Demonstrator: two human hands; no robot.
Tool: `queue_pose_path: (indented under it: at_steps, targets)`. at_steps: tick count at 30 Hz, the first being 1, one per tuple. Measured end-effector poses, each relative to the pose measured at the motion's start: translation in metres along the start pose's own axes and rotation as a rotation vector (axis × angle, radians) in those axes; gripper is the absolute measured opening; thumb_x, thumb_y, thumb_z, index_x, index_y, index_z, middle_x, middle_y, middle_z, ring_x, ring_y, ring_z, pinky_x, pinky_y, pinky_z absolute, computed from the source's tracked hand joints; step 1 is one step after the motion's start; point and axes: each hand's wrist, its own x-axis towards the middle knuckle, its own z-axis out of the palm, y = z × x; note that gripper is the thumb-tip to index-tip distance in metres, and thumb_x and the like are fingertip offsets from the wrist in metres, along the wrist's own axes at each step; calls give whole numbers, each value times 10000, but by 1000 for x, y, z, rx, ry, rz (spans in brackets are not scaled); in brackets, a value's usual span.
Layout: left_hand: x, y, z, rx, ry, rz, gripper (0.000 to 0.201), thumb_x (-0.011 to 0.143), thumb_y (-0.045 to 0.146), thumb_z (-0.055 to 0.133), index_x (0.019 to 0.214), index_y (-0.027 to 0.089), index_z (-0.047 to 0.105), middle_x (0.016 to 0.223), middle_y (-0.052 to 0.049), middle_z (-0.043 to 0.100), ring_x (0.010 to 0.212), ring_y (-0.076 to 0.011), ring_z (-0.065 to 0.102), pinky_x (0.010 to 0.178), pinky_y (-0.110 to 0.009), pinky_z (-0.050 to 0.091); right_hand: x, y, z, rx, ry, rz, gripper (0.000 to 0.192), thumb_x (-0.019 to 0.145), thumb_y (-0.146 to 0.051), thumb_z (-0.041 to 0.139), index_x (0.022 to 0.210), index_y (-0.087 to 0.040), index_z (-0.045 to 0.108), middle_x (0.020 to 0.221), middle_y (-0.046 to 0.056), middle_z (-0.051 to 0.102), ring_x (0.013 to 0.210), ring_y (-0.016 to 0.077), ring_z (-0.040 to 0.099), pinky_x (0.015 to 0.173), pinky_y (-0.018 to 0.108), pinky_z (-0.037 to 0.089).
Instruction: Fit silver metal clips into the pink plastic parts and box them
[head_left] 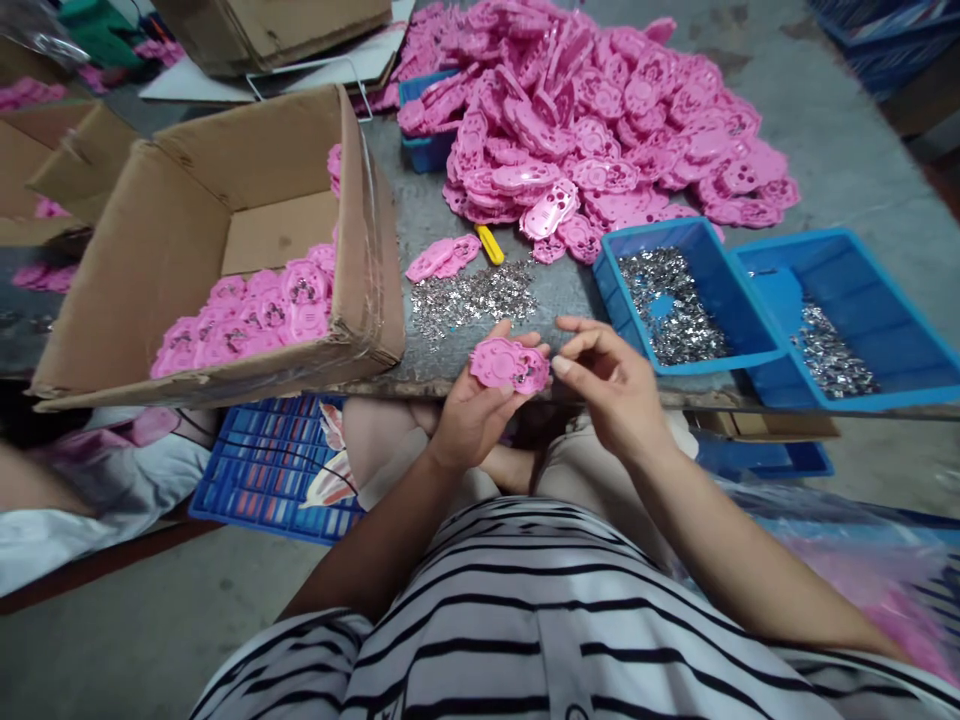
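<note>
My left hand [472,405] holds a pink plastic shell [508,364] at the table's near edge, fingers wrapped under it. My right hand [611,385] has its thumb and forefinger pinched at the shell's right end; whether a small metal piece sits between them I cannot tell. Just beyond the hands lies a loose heap of small silver metal pieces [471,296] on the grey table [420,220]. Two more pink shells [442,257] lie beside that heap.
A big pile of pink shells [600,120] fills the far table. A cardboard box [225,230] at left holds finished-looking pink shells. Two blue trays [720,290] [862,320] at right hold silver pieces. A yellow tool [489,244] lies mid-table. A blue crate [270,470] sits below.
</note>
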Motion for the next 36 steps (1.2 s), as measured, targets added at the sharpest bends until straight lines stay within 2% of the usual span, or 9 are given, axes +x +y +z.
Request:
queue_pose_path:
  at_steps: [4, 7, 10, 12, 14, 18, 25, 30, 36]
  targets:
    - [1, 3, 0, -38, 3, -52, 686, 740, 107, 579, 1385, 264, 407, 1255, -73, 617, 1262, -297, 513, 1048, -570, 379, 25, -19, -37, -310, 170, -247, 141, 732, -293, 665, 794, -211, 569, 1033, 71, 625, 894, 183, 589, 808, 341, 459]
    - [1, 6, 1, -52, 6, -90, 712, 714, 99, 554, 1389, 253, 387, 1197, -77, 640, 1201, -308, 561, 1004, -606, 406, 49, -31, -67, -894, 242, -210, 125, 741, -233, 647, 851, -184, 615, 925, 91, 638, 781, 185, 563, 774, 355, 432]
    - [2, 6, 2, -22, 23, -115, 708, 682, 94, 599, 1350, 234, 409, 1152, -73, 648, 1152, -312, 594, 956, -595, 459, 64, -36, -83, -1451, -93, 101, 223, 767, -178, 623, 977, -119, 667, 974, 163, 639, 885, 249, 586, 756, 353, 400]
    - [2, 4, 2, 14, 49, -120, 704, 660, 78, 638, 1312, 225, 418, 1114, -64, 655, 1117, -309, 616, 913, -569, 505, 68, -36, -84, -1590, -308, 288, 246, 812, -168, 552, 1019, -109, 672, 1036, 186, 647, 909, 267, 609, 697, 331, 382]
    - [2, 3, 1, 42, 62, -123, 686, 656, 78, 656, 1282, 220, 415, 1086, -63, 660, 1080, -305, 637, 858, -533, 549, 67, -34, -82, -1619, -343, 362, 252, 849, -179, 486, 1007, -136, 678, 1062, 163, 665, 920, 265, 627, 656, 314, 367]
    - [2, 3, -2, 79, 44, -127, 656, 668, 107, 658, 1261, 218, 400, 1059, -69, 668, 995, -299, 676, 713, -431, 604, 65, -30, -81, -1621, -279, 392, 237, 860, -225, 488, 988, -167, 678, 1056, 125, 695, 962, 266, 641, 665, 298, 385]
    - [3, 7, 4, 105, 68, -128, 703, 697, 117, 610, 1338, 204, 333, 998, -84, 702, 840, -257, 709, 531, -283, 567, 66, -28, -83, -1600, -262, 423, 285, 850, -269, 500, 1076, -209, 662, 1075, 110, 700, 966, 267, 653, 673, 297, 423]
    - [5, 6, 3, 76, 81, -136, 564, 734, 138, 531, 1281, 150, 389, 958, -122, 722, 751, -243, 707, 465, -247, 505, 66, -32, -80, -1634, -294, 451, 281, 860, -281, 474, 1036, -200, 678, 1077, 137, 698, 977, 282, 652, 671, 306, 430]
    - [6, 2, -2, 61, 98, -136, 425, 762, 158, 514, 1183, 135, 456, 929, -126, 726, 695, -217, 695, 462, -235, 484, 63, -32, -81, -1608, -198, 418, 295, 890, -254, 412, 1057, -182, 644, 1071, 139, 701, 943, 269, 660, 655, 296, 409]
